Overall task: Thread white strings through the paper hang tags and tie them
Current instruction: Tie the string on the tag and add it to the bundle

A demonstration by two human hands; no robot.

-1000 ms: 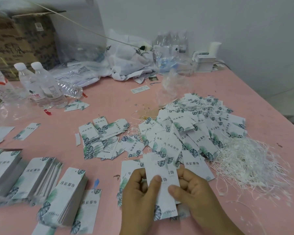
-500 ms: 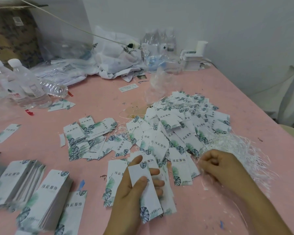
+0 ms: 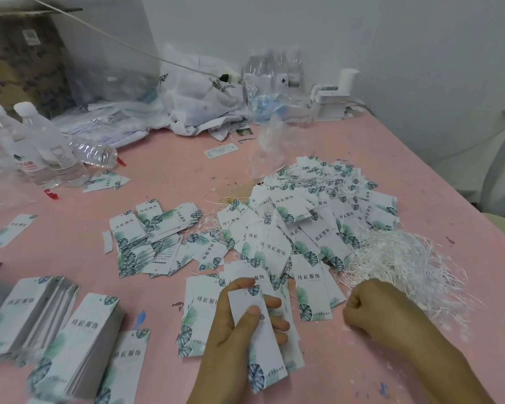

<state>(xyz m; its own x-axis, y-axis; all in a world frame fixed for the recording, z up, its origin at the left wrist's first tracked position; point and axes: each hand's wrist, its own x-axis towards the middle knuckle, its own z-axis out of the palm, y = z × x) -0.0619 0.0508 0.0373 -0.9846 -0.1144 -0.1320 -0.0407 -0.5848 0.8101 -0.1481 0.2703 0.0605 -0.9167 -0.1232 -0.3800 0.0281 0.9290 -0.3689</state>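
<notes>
While the left hand (image 3: 239,325) grips a small stack of paper hang tags (image 3: 257,339), thumb pressed across the top tag and fingers curled behind, the right hand (image 3: 373,310) sits w/ fingers curled in at the near edge of the loose white strings (image 3: 405,258). Can't tell whether a string is actually pinched in there; the strands are too thin to pick out vs. the knuckles. Looks to me like the pick-a-string step, i.e. tags ready, string being fetched.

Tags in hand are held upright-ish, leaf print at the bottom end and another leaf at the top, where the hole prob. is, though the hole itself is too small to see. Behind them, a big heap of finished tags (image 3: 312,217) w/ strings showing, touching the string pile on its left side. Neat stacks of unstrung tags (image 3: 91,342) lie to the left on the pink table (image 3: 164,176), well apart from the strings. Water bottles (image 3: 38,144) stand at the far left.

Next move, I'd say: bring one single strand over to the top end of the held tags and poke it through the hole. Needs a clean pull, since those strings tangle and may drag neighbours along.
</notes>
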